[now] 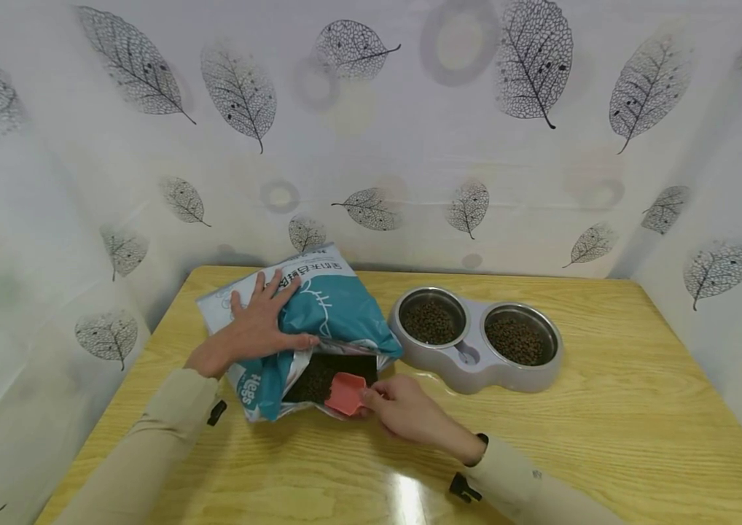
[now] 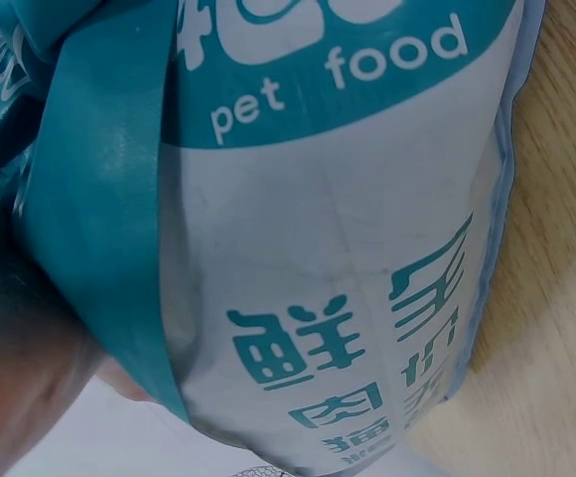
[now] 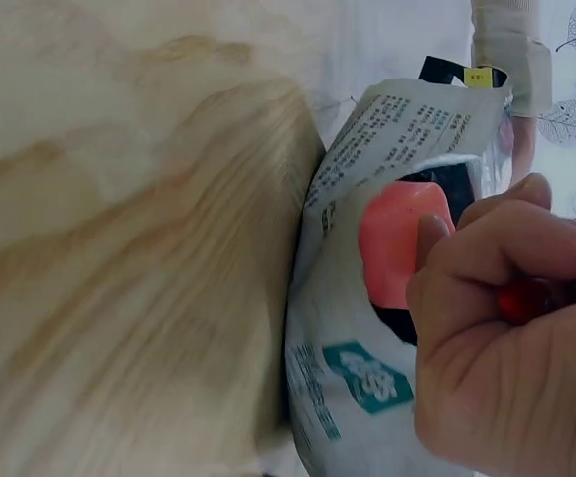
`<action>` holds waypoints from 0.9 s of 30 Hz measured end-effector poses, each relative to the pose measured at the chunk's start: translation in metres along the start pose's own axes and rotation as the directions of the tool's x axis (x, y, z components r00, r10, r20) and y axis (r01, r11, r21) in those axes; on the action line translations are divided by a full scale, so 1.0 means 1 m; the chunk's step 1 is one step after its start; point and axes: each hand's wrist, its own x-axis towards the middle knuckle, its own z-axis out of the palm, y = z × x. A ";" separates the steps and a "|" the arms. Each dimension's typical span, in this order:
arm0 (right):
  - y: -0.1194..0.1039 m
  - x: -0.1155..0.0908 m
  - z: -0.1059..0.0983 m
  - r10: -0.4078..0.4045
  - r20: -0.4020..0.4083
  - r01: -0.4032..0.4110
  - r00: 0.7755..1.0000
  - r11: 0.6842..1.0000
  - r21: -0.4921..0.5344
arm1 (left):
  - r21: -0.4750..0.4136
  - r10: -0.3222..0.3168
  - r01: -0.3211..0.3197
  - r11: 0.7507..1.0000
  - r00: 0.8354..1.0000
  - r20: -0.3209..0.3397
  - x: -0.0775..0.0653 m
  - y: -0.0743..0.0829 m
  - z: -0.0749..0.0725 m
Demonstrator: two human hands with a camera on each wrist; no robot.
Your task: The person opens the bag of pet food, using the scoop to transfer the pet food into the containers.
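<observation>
A teal and white pet food bag [image 1: 338, 310] lies on its side on the table, its mouth facing the person. Brown kibble [image 1: 312, 378] shows inside the opening. My left hand [image 1: 259, 321] rests on top of the bag with fingers spread. At the mouth, my right hand [image 1: 407, 408] grips the handle of a red scoop [image 1: 346, 394], whose pan is at the opening over the kibble. In the right wrist view the scoop [image 3: 397, 243] sits in front of the dark bag mouth, and curled fingers [image 3: 506, 238] wrap its handle.
Right of the bag stands a grey double feeder [image 1: 469, 372] with two metal bowls, each holding brown kibble [image 1: 515, 341]. The wooden table [image 1: 594, 437] meets a leaf-patterned cloth [image 1: 371, 146] at the back and sides.
</observation>
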 end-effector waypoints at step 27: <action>0.016 -0.023 -0.036 -0.150 0.119 0.052 0.981 0.808 0.587 | -0.027 0.004 -0.003 1.000 1.000 0.006 -0.001 0.001 -0.001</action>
